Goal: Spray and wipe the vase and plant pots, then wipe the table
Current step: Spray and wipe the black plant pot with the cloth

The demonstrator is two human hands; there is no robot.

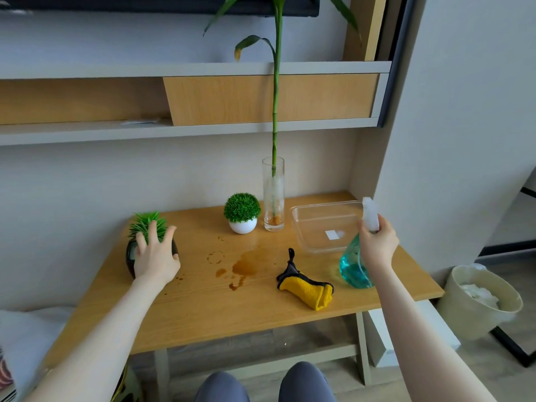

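My left hand (155, 256) rests over a black plant pot (130, 255) with spiky green leaves at the table's left edge, fingers spread on it. My right hand (377, 242) grips the neck of a spray bottle (352, 269) with blue liquid and a white head, standing at the right. A tall glass vase (273, 195) with a long green stem stands at the back. Beside it sits a white round pot (243, 226) with a green ball plant. A yellow and black cloth (310, 287) lies crumpled on the wooden table (217, 314).
Brown liquid stains (242, 268) and a ring mark spread over the table's middle. A clear plastic tray (322, 224) lies at the back right. A beige bin (478, 300) stands on the floor to the right. Shelves hang above the table.
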